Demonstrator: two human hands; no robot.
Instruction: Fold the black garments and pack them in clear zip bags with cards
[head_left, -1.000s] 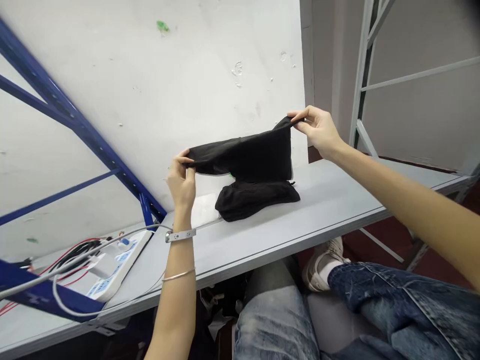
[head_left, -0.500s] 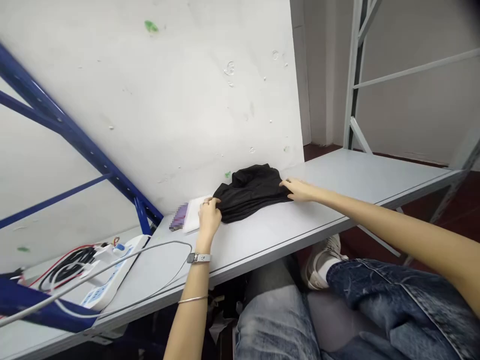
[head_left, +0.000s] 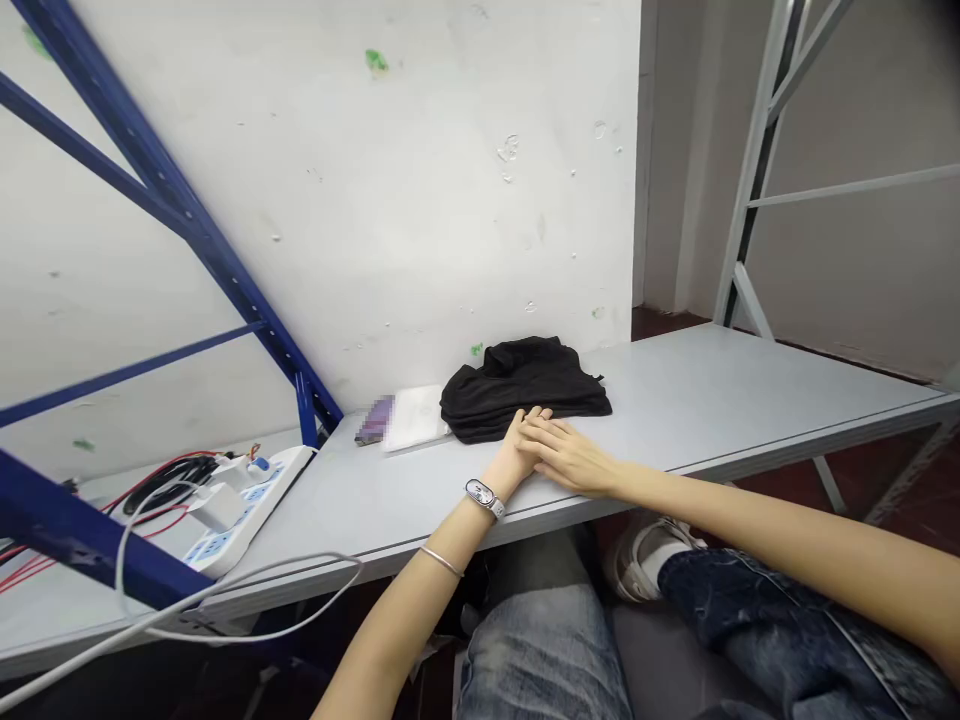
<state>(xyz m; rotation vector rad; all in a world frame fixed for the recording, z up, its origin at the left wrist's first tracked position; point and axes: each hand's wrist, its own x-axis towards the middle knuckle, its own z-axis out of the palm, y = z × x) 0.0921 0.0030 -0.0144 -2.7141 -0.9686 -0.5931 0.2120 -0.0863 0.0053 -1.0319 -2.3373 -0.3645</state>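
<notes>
A folded black cloth garment [head_left: 517, 385] lies on the grey tabletop [head_left: 675, 375], against the white wall. In front of it, at the table's near side, my two hands rest together. My left hand [head_left: 514, 452], with a ring and a wrist band, is partly covered, its visible fingers stretched out toward the garment's front edge. Across it lies my right hand [head_left: 568, 457], fingers straight and laid over the left. Neither hand holds the garment. Whether the left fingertips touch the cloth, I cannot tell.
Left of the garment are a white flat packet [head_left: 415, 417] and a blurred purple item [head_left: 375, 420]. A white power strip [head_left: 251, 510] with plugs and cables stands further left. A blue metal frame [head_left: 202, 240] slants above it. A loose white cable [head_left: 300, 625] hangs over the table edge.
Both hands have left the sides of the black garment and come together in front of it, the right over the left. The garment remains folded on the table. The view has shifted slightly.
</notes>
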